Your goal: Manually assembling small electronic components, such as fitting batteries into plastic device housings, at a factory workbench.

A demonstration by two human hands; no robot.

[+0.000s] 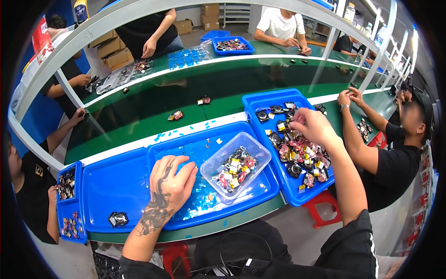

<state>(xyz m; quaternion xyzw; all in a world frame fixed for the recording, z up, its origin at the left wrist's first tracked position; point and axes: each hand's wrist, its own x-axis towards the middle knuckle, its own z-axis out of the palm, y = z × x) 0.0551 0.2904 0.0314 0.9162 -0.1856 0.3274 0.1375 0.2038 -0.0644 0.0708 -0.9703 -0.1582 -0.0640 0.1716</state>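
Observation:
My left hand (173, 186) is over a blue tray (160, 214) scattered with small bluish film pieces (204, 197). Its fingers are curled together at the tips, and whatever they pinch is too small to make out. My right hand (318, 128) reaches over a second blue tray (251, 103) heaped with small wired electronic assemblies (304, 156) in black, red and yellow. Thumb and fingers close together there, and what lies between them is hidden. Between the hands, a clear plastic box (218, 188) holds more small red, yellow and white parts.
At left, a blue tray (109, 181) holds one black round-bodied part (118, 219). Beyond a white ledge, two assemblies (176, 115) lie on the green conveyor belt (153, 111). A white metal frame (37, 88) rises on the left. Co-workers sit on both sides and opposite.

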